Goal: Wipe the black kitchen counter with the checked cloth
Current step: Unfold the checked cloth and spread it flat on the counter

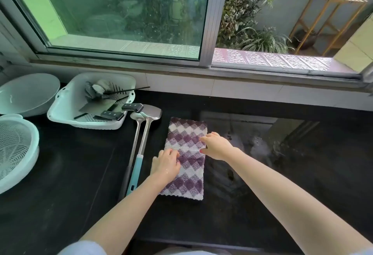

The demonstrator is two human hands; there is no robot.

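Observation:
A purple and white checked cloth (186, 133) lies folded in a long strip on the black kitchen counter (70, 164), near the middle. My left hand (165, 164) rests on the cloth's left edge with its fingers pinching the fabric. My right hand (217, 146) presses on the cloth's right edge, a little farther from me, fingers curled onto the fabric. Both hands touch the cloth, which lies flat on the counter.
A steel ladle and a spatula (141, 143) lie just left of the cloth. A white drainer tray (66, 105) with knives stands at the back left, beside a pale bowl (28, 93) and a colander (16, 149). A wet patch (252, 143) shines right of the cloth. A window runs behind.

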